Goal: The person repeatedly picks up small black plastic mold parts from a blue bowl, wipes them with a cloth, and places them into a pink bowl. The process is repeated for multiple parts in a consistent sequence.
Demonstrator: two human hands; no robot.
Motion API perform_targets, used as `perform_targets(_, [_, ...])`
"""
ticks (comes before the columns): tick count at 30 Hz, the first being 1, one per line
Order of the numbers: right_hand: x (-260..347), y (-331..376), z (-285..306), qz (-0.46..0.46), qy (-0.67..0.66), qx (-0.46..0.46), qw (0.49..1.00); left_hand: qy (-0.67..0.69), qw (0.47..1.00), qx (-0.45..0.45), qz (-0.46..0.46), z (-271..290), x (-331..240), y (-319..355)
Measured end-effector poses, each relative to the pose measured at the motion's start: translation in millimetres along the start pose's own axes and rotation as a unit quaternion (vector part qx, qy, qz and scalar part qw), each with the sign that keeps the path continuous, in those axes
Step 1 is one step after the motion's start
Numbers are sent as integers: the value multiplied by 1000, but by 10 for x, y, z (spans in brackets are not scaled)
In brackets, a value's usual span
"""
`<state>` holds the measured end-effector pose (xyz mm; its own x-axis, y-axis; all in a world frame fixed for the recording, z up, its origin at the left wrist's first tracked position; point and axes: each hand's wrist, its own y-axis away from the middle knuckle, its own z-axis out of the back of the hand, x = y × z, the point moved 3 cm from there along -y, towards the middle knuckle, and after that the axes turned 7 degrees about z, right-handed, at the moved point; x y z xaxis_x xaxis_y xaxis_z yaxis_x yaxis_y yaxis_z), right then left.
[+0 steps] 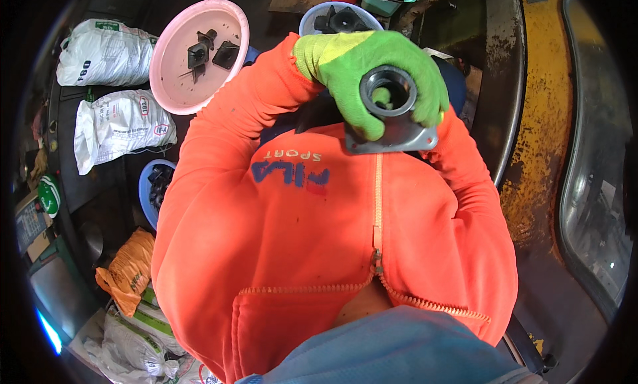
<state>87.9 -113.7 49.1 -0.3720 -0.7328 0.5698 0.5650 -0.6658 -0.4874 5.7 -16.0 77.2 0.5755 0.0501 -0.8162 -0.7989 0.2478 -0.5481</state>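
Close under the camera, an orange zip jacket [319,251] fills the view. Above it the left hand [372,75], in a green glove, grips a dark metal part [389,108] with a round socket on a flat grey plate; its fingers [355,121] are wrapped tight around the socket. The right hand is hidden behind the part, so its fingers cannot be judged. Just beyond the fingers sits a blue bowl [312,18] of black parts; farther to their left a pink bowl [199,55] holds more, beside white sacks [106,52].
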Motion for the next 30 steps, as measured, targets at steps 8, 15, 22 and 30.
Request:
perform_targets(8, [-651,213,-455,-141,-837,-220,481,-259,863,-434,8,432,241,333])
perform_targets(15, [100,1104,422,-334,-331,-536,701,-269,774,-571,48,560,610,427])
perform_targets(22, [2481,1324,624,-310,489,-601,551,-522,752,-398,64,143,750,3])
perform_targets(30, [3979,1640,888,-285,802,-495,172,-45,931,-356,70,-44,1034,-28])
